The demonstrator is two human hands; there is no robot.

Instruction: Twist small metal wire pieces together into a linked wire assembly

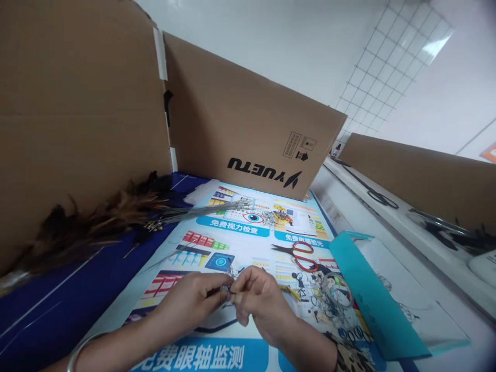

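My left hand (194, 299) and my right hand (263, 305) meet fingertip to fingertip low in the middle of the view. Both are closed in a pinch over a small dark, wiry piece; the fingers cover most of it, so I cannot name its kind. Under them lies a printed poster sheet (232, 251) with pictures and Chinese lettering. Beyond my right hand rest scissors (304, 257) with red-orange handles. A tangled heap of thin wire pieces and small rings (329, 305) lies to the right of that hand, with a yellow-handled tool (290, 292) partly hidden beside it.
Brown feathers (104, 217) lie along the left cardboard wall (77, 93). A bundle of thin metal stems (205, 208) stretches across the far part of the poster. A printed cardboard panel (248, 113) stands behind. At right sits an open teal box (380, 299), near a white ledge (395, 212).
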